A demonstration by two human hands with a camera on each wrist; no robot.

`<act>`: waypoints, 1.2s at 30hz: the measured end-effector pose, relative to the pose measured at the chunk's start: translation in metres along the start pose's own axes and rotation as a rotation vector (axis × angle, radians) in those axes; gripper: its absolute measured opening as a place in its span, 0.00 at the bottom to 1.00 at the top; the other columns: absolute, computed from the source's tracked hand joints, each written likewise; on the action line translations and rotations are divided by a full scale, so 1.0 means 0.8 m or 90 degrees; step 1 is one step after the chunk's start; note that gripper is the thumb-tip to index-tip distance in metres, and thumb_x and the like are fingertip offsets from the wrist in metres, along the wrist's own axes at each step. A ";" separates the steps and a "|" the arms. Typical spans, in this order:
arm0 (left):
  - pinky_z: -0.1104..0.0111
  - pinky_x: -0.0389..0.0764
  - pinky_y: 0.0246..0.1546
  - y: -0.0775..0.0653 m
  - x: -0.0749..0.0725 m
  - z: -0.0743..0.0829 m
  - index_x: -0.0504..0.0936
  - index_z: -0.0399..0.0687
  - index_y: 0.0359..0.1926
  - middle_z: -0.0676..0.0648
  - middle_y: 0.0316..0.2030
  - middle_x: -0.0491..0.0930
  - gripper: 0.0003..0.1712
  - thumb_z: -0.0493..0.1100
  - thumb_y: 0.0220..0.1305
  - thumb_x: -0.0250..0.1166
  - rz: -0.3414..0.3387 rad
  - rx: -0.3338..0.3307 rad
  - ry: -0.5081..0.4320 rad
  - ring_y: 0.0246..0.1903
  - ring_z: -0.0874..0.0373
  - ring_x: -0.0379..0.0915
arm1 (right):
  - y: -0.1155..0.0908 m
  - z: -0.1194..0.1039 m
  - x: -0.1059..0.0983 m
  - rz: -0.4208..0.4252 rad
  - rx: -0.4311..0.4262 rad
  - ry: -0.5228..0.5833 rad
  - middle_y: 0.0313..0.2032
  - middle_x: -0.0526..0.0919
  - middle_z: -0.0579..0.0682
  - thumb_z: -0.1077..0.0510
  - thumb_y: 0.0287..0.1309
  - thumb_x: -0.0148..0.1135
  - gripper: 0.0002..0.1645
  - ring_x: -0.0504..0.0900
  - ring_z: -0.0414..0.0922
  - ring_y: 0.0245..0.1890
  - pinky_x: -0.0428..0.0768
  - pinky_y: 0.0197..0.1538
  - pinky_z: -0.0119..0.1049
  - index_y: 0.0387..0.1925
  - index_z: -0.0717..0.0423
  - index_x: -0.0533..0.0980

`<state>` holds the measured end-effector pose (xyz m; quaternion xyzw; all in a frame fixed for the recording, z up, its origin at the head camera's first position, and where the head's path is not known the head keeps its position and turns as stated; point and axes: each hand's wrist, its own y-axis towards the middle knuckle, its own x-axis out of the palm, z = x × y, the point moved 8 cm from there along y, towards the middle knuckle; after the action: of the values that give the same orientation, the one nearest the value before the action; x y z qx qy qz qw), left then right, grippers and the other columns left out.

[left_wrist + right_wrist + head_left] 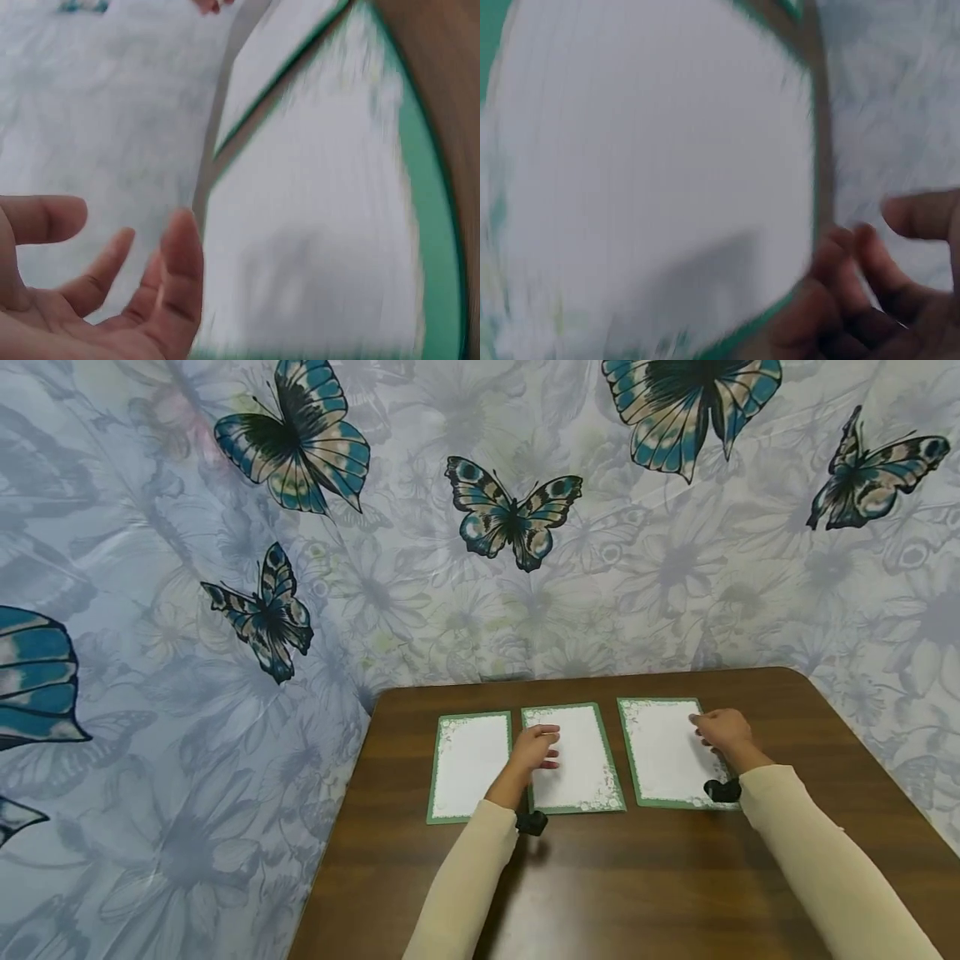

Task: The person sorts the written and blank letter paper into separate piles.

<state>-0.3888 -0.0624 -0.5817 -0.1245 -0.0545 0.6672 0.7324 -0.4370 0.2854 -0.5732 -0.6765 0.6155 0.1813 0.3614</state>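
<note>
Three white sheets with green borders and leafy corner prints lie in a row: the left sheet (471,768), the middle sheet (577,760) and the right sheet (660,752). My left hand (535,749) hovers over the left side of the middle sheet and holds nothing. Its thumb and fingers are spread apart in the left wrist view, and it casts a soft shadow on the paper. Over the right edge of the right sheet is my right hand (723,732). In the right wrist view its fingers (889,274) bend loosely, with the thumb apart and nothing visible between them.
The sheets lie on a brown wooden table (600,885), toward its far edge. Behind and to the left hangs a pale floral backdrop (420,602) with teal butterflies. Dark wrist devices (531,823) sit on both sleeves. Both wrist views are blurred.
</note>
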 end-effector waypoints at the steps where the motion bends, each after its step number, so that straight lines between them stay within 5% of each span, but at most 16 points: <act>1: 0.58 0.86 0.40 -0.003 -0.014 0.001 0.75 0.42 0.63 0.40 0.58 0.76 0.23 0.46 0.72 0.57 0.013 0.001 0.031 0.52 0.39 0.77 | -0.003 -0.014 0.011 -0.034 -0.022 0.018 0.55 0.78 0.71 0.41 0.72 0.45 0.38 0.83 0.60 0.47 0.84 0.42 0.47 0.60 0.74 0.71; 4: 0.57 0.85 0.42 -0.012 -0.046 -0.001 0.71 0.41 0.67 0.38 0.62 0.72 0.26 0.48 0.74 0.56 0.027 -0.005 0.137 0.51 0.43 0.76 | -0.016 -0.053 0.055 -0.136 -0.063 0.075 0.53 0.80 0.71 0.43 0.73 0.48 0.38 0.87 0.54 0.43 0.86 0.42 0.43 0.62 0.77 0.67; 7: 0.56 0.84 0.42 -0.018 -0.060 -0.006 0.66 0.41 0.70 0.37 0.65 0.70 0.30 0.51 0.74 0.55 0.020 -0.019 0.233 0.47 0.44 0.78 | -0.026 -0.081 0.096 -0.179 -0.086 0.108 0.54 0.78 0.72 0.46 0.73 0.50 0.36 0.87 0.56 0.44 0.87 0.42 0.44 0.62 0.77 0.67; 14: 0.62 0.85 0.38 -0.016 -0.061 -0.024 0.64 0.40 0.72 0.38 0.67 0.68 0.33 0.52 0.74 0.55 0.030 -0.042 0.257 0.51 0.46 0.77 | -0.028 -0.101 0.150 -0.179 -0.080 0.123 0.58 0.73 0.71 0.48 0.73 0.50 0.37 0.83 0.51 0.38 0.85 0.39 0.43 0.70 0.72 0.58; 18: 0.64 0.85 0.35 -0.014 -0.060 -0.028 0.63 0.40 0.72 0.38 0.68 0.68 0.32 0.51 0.74 0.55 0.037 -0.036 0.255 0.56 0.45 0.75 | -0.032 -0.109 0.156 -0.164 -0.083 0.107 0.63 0.68 0.73 0.46 0.72 0.50 0.39 0.83 0.58 0.46 0.86 0.42 0.46 0.71 0.70 0.56; 24: 0.65 0.85 0.35 -0.015 -0.062 -0.026 0.65 0.41 0.71 0.38 0.67 0.68 0.32 0.50 0.73 0.55 0.034 -0.032 0.233 0.55 0.44 0.76 | -0.034 -0.124 0.153 -0.134 -0.101 0.060 0.51 0.76 0.70 0.45 0.72 0.50 0.38 0.82 0.54 0.38 0.86 0.39 0.46 0.70 0.69 0.59; 29: 0.63 0.86 0.37 -0.016 -0.062 -0.025 0.65 0.41 0.71 0.37 0.66 0.69 0.30 0.49 0.73 0.55 0.032 -0.031 0.197 0.55 0.42 0.77 | -0.031 -0.125 0.155 -0.126 -0.096 0.009 0.58 0.72 0.71 0.45 0.71 0.50 0.39 0.81 0.54 0.41 0.86 0.39 0.44 0.69 0.70 0.60; 32: 0.62 0.86 0.38 -0.016 -0.059 -0.024 0.65 0.42 0.71 0.37 0.66 0.69 0.30 0.50 0.74 0.55 0.027 -0.026 0.195 0.56 0.42 0.76 | -0.030 -0.122 0.157 -0.120 -0.095 -0.010 0.61 0.71 0.71 0.45 0.71 0.51 0.39 0.81 0.51 0.34 0.86 0.36 0.42 0.68 0.71 0.60; 36: 0.60 0.85 0.39 -0.018 -0.059 -0.020 0.65 0.43 0.71 0.38 0.65 0.70 0.30 0.51 0.74 0.55 0.036 -0.015 0.205 0.53 0.46 0.77 | -0.032 -0.124 0.155 -0.091 -0.107 -0.018 0.50 0.80 0.70 0.45 0.70 0.51 0.37 0.77 0.45 0.19 0.83 0.29 0.39 0.67 0.71 0.63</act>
<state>-0.3761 -0.1120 -0.5897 -0.2396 0.0594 0.6585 0.7110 -0.4099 0.1270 -0.5853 -0.7439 0.5432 0.2158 0.3239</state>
